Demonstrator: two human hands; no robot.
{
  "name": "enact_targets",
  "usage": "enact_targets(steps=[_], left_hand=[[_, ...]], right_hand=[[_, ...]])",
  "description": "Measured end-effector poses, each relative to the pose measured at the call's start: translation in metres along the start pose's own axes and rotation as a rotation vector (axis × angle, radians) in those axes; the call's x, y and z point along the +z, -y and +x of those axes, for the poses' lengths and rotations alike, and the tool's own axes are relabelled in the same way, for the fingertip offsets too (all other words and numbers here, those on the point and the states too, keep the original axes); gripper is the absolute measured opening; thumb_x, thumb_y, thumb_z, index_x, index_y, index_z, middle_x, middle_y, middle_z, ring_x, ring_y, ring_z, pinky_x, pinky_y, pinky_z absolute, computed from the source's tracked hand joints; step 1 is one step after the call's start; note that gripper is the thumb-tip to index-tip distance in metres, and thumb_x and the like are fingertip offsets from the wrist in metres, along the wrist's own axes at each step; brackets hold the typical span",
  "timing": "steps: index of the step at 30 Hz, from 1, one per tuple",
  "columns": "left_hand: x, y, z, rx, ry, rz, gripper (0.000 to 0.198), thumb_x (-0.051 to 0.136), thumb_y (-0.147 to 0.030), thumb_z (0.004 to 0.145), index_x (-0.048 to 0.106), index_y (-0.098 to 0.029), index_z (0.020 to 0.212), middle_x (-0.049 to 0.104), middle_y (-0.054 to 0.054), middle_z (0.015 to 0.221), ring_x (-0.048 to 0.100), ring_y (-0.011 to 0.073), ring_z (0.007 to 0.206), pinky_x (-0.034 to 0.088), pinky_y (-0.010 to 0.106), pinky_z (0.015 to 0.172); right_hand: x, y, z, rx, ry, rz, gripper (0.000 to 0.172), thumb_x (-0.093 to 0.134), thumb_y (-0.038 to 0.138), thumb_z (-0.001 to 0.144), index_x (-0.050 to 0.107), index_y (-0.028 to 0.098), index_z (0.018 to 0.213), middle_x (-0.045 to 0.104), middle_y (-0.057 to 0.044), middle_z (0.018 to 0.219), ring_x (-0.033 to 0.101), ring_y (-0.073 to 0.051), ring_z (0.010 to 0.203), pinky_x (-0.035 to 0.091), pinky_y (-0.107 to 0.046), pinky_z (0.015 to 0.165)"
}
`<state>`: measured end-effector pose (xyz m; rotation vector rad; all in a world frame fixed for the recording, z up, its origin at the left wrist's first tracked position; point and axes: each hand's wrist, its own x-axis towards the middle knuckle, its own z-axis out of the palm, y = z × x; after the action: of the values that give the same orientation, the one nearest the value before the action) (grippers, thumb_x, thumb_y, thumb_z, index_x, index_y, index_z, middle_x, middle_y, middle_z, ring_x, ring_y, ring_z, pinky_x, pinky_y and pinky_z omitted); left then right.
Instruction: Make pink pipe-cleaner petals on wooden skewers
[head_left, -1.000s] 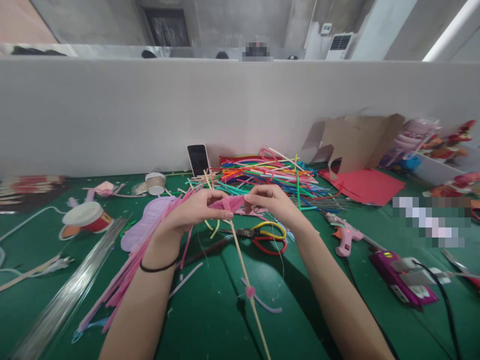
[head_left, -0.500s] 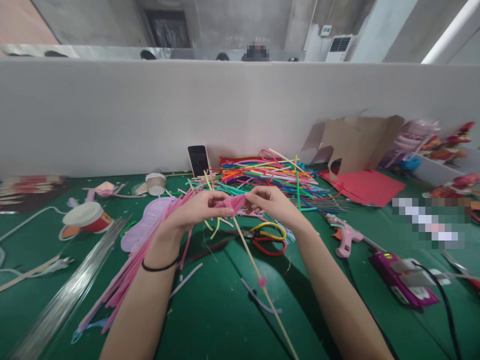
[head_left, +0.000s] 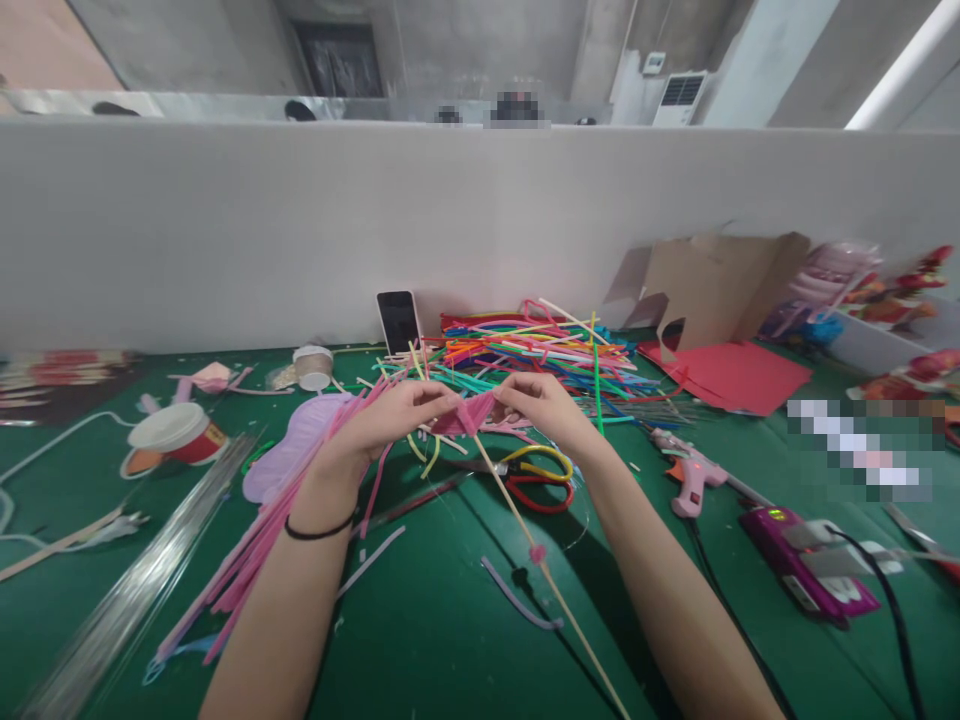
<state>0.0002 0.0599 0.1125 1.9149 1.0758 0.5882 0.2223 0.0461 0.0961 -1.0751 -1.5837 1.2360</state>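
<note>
Nearest, between the person's forearms, a thin pale wooden stick [head_left: 557, 590] slants away and leftward, past steel scissors with yellow and red handles [head_left: 504, 467]; its far end meets a triangular piece of fuzzy pink material [head_left: 474, 412], between both hands, neither clearly nearer; the left hand [head_left: 401, 410] pinches its left side, the right hand [head_left: 544, 402] its right corner; beyond lies a heap of multicoloured fuzzy stems [head_left: 540, 345].

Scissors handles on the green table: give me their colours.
One yellow loop and one red loop; the head view shows them best.
</note>
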Motion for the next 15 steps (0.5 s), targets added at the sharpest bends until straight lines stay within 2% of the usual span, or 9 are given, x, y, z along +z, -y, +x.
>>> enact_targets(steps=[6, 10, 12, 15], left_hand=[[0.0038, 0.0033, 0.0032, -0.003, 0.028, 0.052, 0.036, 0.057, -0.051, 0.083, 0.068, -0.017, 0.088, 0.068, 0.003, 0.083, 0.060, 0.0179, 0.080, 0.044, 0.026, 0.070], [0.0061, 0.0031, 0.0038, 0.029, -0.027, 0.033, 0.035, 0.053, -0.048, 0.086, 0.067, -0.018, 0.094, 0.069, 0.004, 0.094, 0.062, 0.0192, 0.088, 0.046, 0.028, 0.076], [0.0070, 0.0027, 0.0041, 0.033, -0.069, 0.042, 0.034, 0.053, -0.047, 0.086, 0.067, -0.018, 0.096, 0.070, 0.005, 0.098, 0.062, 0.0200, 0.091, 0.046, 0.028, 0.079], [0.0087, 0.0017, 0.0046, 0.022, -0.098, 0.078, 0.034, 0.053, -0.047, 0.086, 0.068, -0.018, 0.092, 0.069, 0.004, 0.095, 0.062, 0.0200, 0.090, 0.046, 0.028, 0.079]], right_hand=[[-0.0002, -0.0031, 0.0014, 0.113, -0.007, 0.085, 0.033, 0.061, 0.048, 0.083, 0.063, 0.016, 0.074, 0.070, -0.003, 0.073, 0.065, -0.014, 0.067, 0.048, -0.022, 0.061], [0.0003, -0.0035, 0.0020, 0.148, 0.004, 0.139, 0.038, 0.055, 0.053, 0.086, 0.065, 0.016, 0.080, 0.071, -0.005, 0.084, 0.067, -0.014, 0.069, 0.049, -0.022, 0.060], [0.0020, -0.0031, 0.0025, 0.146, -0.032, 0.101, 0.033, 0.055, 0.048, 0.088, 0.065, 0.017, 0.082, 0.072, -0.005, 0.088, 0.068, -0.014, 0.069, 0.048, -0.021, 0.057], [0.0045, -0.0024, 0.0035, 0.132, -0.097, -0.002, 0.022, 0.057, 0.035, 0.088, 0.065, 0.016, 0.083, 0.072, -0.005, 0.083, 0.068, -0.014, 0.067, 0.047, -0.021, 0.055]])
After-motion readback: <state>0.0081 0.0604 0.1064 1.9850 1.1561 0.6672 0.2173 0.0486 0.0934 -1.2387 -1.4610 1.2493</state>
